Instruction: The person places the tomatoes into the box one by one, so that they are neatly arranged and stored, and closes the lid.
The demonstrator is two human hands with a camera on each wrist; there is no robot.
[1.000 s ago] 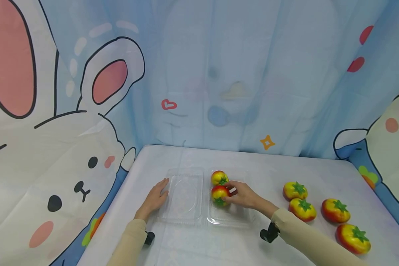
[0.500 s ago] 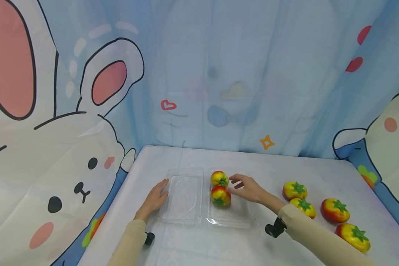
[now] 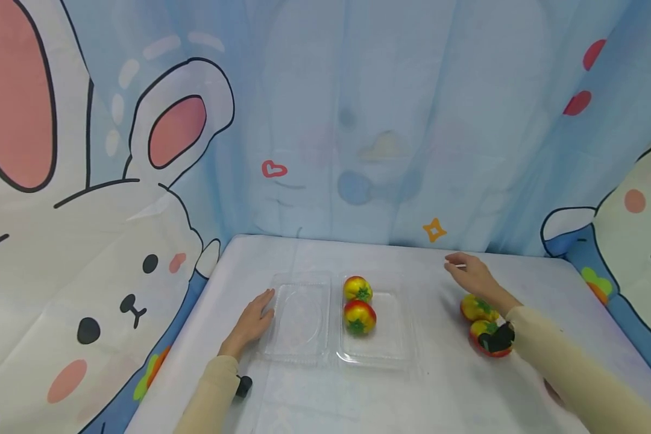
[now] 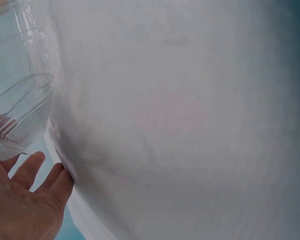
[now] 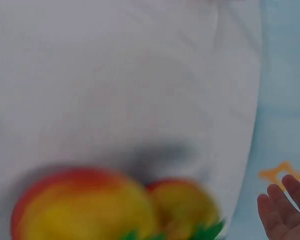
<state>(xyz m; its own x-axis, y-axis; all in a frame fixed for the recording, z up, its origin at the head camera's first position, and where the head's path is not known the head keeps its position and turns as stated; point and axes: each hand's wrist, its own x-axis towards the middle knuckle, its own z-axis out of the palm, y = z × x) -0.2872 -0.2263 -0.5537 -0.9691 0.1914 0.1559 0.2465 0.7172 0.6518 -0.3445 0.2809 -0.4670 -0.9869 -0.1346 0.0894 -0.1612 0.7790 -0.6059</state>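
A clear plastic clamshell box lies opened flat, its left half beside its right half. Two red-and-yellow fruits with green leafy tops sit in the right half, the rear fruit close against the front fruit. My left hand rests at the box's left edge, fingers extended; the left wrist view shows the fingertips by the clear plastic wall. Over the table's back right, my right hand is raised, holding nothing, fingers loosely bent. Below it are a rear loose fruit and a nearer fruit.
A further fruit shows only a sliver beneath the right sleeve. The white-covered table ends at a blue curtain behind. Black wrist cameras hang under both wrists, the right one overlapping a fruit.
My right hand has let go of the front fruit in the box, then moved right and back, above the loose fruits. The left hand has stayed at the box's left edge.
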